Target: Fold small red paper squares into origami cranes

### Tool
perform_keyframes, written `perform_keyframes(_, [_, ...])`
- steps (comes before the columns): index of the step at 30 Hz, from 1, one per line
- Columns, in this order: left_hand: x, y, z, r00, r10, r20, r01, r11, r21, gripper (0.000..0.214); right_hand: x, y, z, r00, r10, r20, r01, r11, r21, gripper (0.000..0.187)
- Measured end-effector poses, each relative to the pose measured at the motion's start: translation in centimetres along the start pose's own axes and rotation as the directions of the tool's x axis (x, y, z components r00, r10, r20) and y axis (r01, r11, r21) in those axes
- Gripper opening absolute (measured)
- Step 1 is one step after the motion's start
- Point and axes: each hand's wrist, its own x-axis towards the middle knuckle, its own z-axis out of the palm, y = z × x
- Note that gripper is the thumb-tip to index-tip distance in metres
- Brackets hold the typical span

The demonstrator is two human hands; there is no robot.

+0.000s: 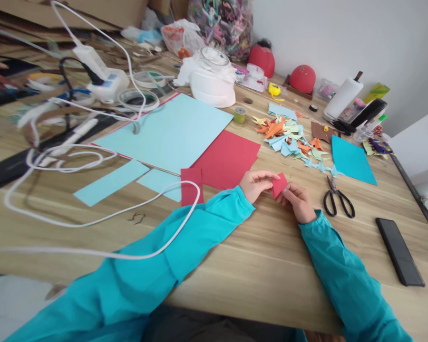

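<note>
In the head view, the small folded piece of red paper was just right of the frame's centre, held between the two hands above the wooden table. It looked very light, and its folds probably made it somewhat stiffer than a single sheet; even so, a hard squeeze would likely crease or crush it. Paper of this kind should not be slippery, so a gentle pinch at the edges or corners seemed the best hold, leaving the flat face free.

The left hand came in from the lower left, its fingers bent and close together, their tips pinching the paper's left side. The right hand reached up from the lower right, thumb and forefinger closed on the paper's lower right edge. Its other fingers curled beneath, though blur and overlap made their exact contact hard to judge. Both forearms slanted inward, the left sleeve crossed by a white cable.

Black-handled scissors lay just beside the right hand, with a phone farther toward the right edge. Larger red sheets lay near the left hand, and a pile of folded paper pieces occupied the upper right.
</note>
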Motion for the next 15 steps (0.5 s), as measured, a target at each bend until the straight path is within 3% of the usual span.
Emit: perform_keyframes(15, [0.34, -0.12, 0.18, 0.999, 0.016, -0.043, -0.012, 0.995, 0.100, 0.032, -0.20, -0.01, -0.05, 1.000, 0.004, 0.005, -0.004, 1.000, -0.027, 0.024])
